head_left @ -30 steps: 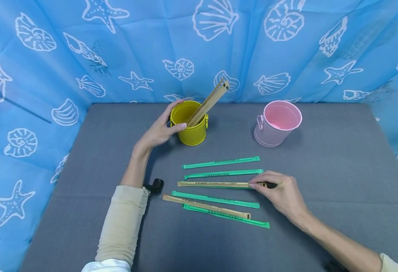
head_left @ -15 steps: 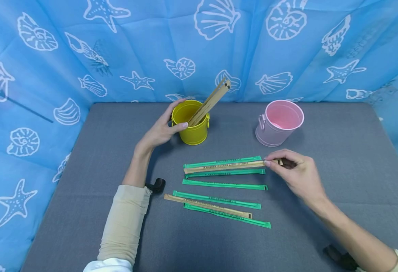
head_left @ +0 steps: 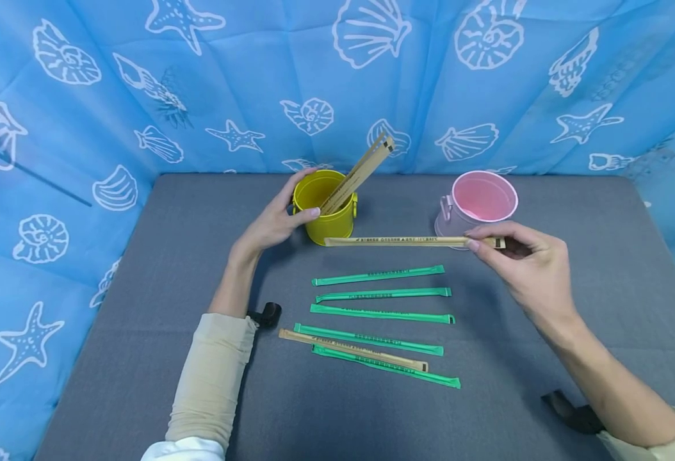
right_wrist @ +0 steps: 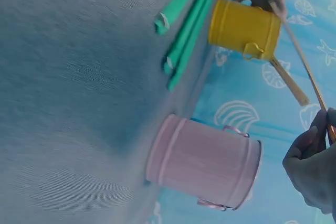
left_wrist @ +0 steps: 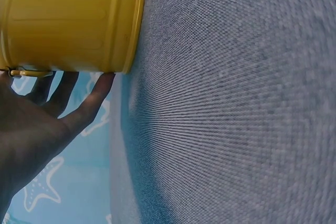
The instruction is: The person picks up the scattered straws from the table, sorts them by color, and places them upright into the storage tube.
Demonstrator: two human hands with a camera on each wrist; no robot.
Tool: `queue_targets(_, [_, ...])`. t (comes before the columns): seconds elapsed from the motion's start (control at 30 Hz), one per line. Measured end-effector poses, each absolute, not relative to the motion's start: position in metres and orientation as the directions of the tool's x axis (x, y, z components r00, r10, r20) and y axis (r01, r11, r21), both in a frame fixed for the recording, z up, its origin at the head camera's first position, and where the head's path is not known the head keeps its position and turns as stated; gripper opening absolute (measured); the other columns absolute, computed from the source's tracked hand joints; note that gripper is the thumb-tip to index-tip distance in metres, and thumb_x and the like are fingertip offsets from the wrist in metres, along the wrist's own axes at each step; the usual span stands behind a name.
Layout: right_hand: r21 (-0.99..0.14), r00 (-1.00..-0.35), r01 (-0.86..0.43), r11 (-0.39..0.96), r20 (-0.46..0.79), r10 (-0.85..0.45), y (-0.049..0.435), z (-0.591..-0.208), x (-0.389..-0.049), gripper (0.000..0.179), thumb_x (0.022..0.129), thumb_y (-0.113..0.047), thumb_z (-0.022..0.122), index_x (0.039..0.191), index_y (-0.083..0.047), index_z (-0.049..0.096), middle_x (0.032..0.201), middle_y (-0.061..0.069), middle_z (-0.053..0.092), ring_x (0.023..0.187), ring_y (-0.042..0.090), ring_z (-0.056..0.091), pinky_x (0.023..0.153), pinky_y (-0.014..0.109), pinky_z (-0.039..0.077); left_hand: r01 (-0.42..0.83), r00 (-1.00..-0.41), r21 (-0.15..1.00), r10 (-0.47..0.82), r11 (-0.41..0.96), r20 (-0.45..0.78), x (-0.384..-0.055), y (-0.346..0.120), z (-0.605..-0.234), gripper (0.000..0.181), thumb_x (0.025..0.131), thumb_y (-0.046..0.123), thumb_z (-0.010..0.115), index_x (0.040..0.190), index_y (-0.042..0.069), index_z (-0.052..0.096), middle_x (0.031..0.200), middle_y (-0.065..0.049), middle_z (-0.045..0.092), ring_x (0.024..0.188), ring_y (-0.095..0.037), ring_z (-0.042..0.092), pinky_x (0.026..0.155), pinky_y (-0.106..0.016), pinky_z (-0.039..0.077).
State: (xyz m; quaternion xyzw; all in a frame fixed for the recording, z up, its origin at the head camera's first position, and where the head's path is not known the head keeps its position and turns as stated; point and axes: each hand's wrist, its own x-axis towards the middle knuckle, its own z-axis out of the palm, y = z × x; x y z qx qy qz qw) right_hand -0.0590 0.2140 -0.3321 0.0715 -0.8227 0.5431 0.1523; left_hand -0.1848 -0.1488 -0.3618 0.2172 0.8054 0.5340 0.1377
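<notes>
My left hand (head_left: 271, 224) holds the small yellow bucket (head_left: 330, 230) by its left side, thumb at the front of the rim. In the left wrist view its fingers (left_wrist: 97, 95) touch the yellow bucket's wall. Several tan paper-wrapped straws (head_left: 362, 174) lean out of that bucket to the right. With thumb and fingertips, my right hand (head_left: 530, 266) pinches another tan paper-wrapped straw (head_left: 398, 241) near its right end. This straw is raised and nearly level, its left end overlapping the yellow bucket's lower front in the head view.
A pink bucket (head_left: 454, 224) stands behind my right hand, something pink inside. Several green-wrapped straws (head_left: 380, 274) lie in rows on the grey cloth table (head_left: 372, 422). One tan wrapped straw (head_left: 351, 349) lies across the nearest ones. A blue shell-patterned curtain (head_left: 291, 57) hangs behind.
My right hand has lifted the tan straw off the row of green ones and carried it away from me, toward the buckets. The left hand stays on the yellow bucket.
</notes>
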Motion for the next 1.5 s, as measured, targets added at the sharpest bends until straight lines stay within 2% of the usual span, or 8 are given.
queue_targets(0.1, [-0.862, -0.927, -0.305, 0.404, 0.366, 0.082, 0.214, -0.330, -0.065, 0.014, 0.085, 0.005, 0.074, 0.099, 0.006, 0.074, 0.083, 0.002, 0.069, 0.069, 0.011, 0.054, 0.060, 0.014, 0.046, 0.196, -0.872, 0.919, 0.489, 0.341, 0.004, -0.184, -0.149, -0.362, 0.072, 0.099, 0.015, 0.061, 0.158, 0.011, 0.020, 0.162, -0.011, 0.021, 0.144, -0.028, 0.028, 0.117, -0.052, 0.019])
queue_targets(0.33, [-0.898, -0.904, -0.352, 0.263, 0.399, 0.153, 0.212, -0.320, -0.080, 0.015, 0.086, 0.007, 0.071, 0.100, 0.014, 0.070, 0.087, 0.004, 0.071, 0.073, 0.010, 0.066, 0.065, 0.013, 0.051, 0.211, -0.885, 0.914, 0.464, 0.347, 0.029, -0.201, -0.158, -0.397, 0.073, 0.098, 0.027, 0.064, 0.158, 0.029, 0.023, 0.161, 0.004, 0.024, 0.143, -0.018, 0.029, 0.117, -0.050, 0.021])
queue_targets(0.57, [-0.912, -0.907, -0.374, 0.167, 0.397, 0.139, 0.208, -0.304, -0.101, 0.017, 0.086, 0.006, 0.072, 0.100, 0.014, 0.070, 0.082, 0.007, 0.073, 0.072, 0.014, 0.070, 0.059, 0.014, 0.049, 0.197, -0.882, 0.918, 0.471, 0.343, 0.013, -0.199, -0.157, -0.389, 0.074, 0.099, 0.018, 0.062, 0.159, 0.020, 0.020, 0.163, -0.004, 0.020, 0.146, -0.024, 0.026, 0.118, -0.052, 0.019])
queue_targets(0.73, [-0.922, -0.914, -0.382, 0.062, 0.386, 0.121, 0.201, -0.301, -0.111, 0.019, 0.085, 0.007, 0.073, 0.101, 0.016, 0.068, 0.087, 0.012, 0.074, 0.075, 0.016, 0.071, 0.066, 0.017, 0.052, 0.195, -0.877, 0.917, 0.480, 0.348, 0.004, -0.187, -0.153, -0.367, 0.073, 0.099, 0.017, 0.062, 0.159, 0.012, 0.020, 0.163, -0.010, 0.021, 0.145, -0.027, 0.027, 0.117, -0.052, 0.019])
queue_targets(0.9, [-0.922, -0.913, -0.386, 0.029, 0.386, 0.129, 0.199, -0.300, -0.120, 0.020, 0.084, 0.007, 0.074, 0.102, 0.014, 0.069, 0.085, 0.011, 0.073, 0.074, 0.016, 0.072, 0.072, 0.020, 0.054, 0.200, -0.869, 0.920, 0.494, 0.337, 0.008, -0.185, -0.148, -0.362, 0.074, 0.098, 0.018, 0.062, 0.159, 0.012, 0.020, 0.162, -0.010, 0.023, 0.145, -0.026, 0.027, 0.118, -0.050, 0.019])
queue_targets(1.03, [-0.925, -0.914, -0.380, 0.025, 0.380, 0.141, 0.197, -0.301, -0.128, 0.024, 0.083, 0.006, 0.075, 0.106, 0.008, 0.070, 0.091, 0.011, 0.072, 0.077, 0.018, 0.070, 0.075, 0.020, 0.054, 0.193, -0.869, 0.922, 0.494, 0.335, 0.002, -0.187, -0.146, -0.364, 0.073, 0.098, 0.013, 0.062, 0.158, 0.012, 0.021, 0.161, -0.011, 0.024, 0.144, -0.026, 0.029, 0.118, -0.049, 0.020])
queue_targets(1.27, [-0.915, -0.917, -0.387, -0.116, 0.369, 0.154, 0.184, -0.296, -0.142, 0.025, 0.081, 0.008, 0.076, 0.105, 0.009, 0.070, 0.090, 0.014, 0.072, 0.073, 0.021, 0.069, 0.074, 0.022, 0.055, 0.174, -0.879, 0.920, 0.477, 0.350, -0.016, -0.188, -0.147, -0.365, 0.073, 0.098, 0.016, 0.063, 0.159, 0.013, 0.021, 0.162, -0.009, 0.023, 0.143, -0.025, 0.029, 0.118, -0.049, 0.020])
queue_targets(1.5, [-0.918, -0.914, -0.395, -0.029, 0.389, 0.110, 0.172, -0.294, -0.157, 0.022, 0.085, 0.002, 0.075, 0.105, 0.009, 0.073, 0.088, 0.010, 0.074, 0.076, 0.018, 0.070, 0.076, 0.021, 0.054, 0.157, -0.886, 0.922, 0.463, 0.354, -0.027, -0.186, -0.149, -0.364, 0.073, 0.099, 0.016, 0.062, 0.159, 0.014, 0.021, 0.163, -0.009, 0.022, 0.144, -0.025, 0.028, 0.118, -0.049, 0.020])
